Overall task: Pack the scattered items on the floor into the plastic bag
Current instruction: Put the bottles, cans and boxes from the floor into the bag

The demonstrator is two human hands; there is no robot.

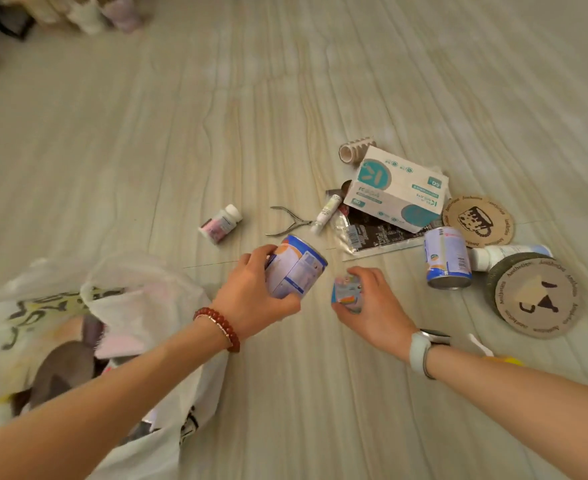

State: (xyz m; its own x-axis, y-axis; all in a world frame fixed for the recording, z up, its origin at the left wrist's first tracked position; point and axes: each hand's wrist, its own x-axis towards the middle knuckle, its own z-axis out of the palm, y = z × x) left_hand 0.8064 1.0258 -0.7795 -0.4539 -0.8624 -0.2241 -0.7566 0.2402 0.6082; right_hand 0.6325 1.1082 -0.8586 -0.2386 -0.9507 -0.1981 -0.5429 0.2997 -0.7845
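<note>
The left hand (256, 299) holds a blue can (297, 268) tight, just beside the plastic bag (140, 299). The right hand (377, 303) grips 1 small colorful pack (349, 294) above the floor (285, 98).

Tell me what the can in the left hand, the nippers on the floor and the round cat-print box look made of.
Can held by the left hand: probably metal under a glossy printed label; the twin can shows a shiny metal end.
Nippers: bare steel by the look, grey with a dull sheen.
Round box: seemingly matte brown cardboard, with a printed lid and a paper-like side.
</note>
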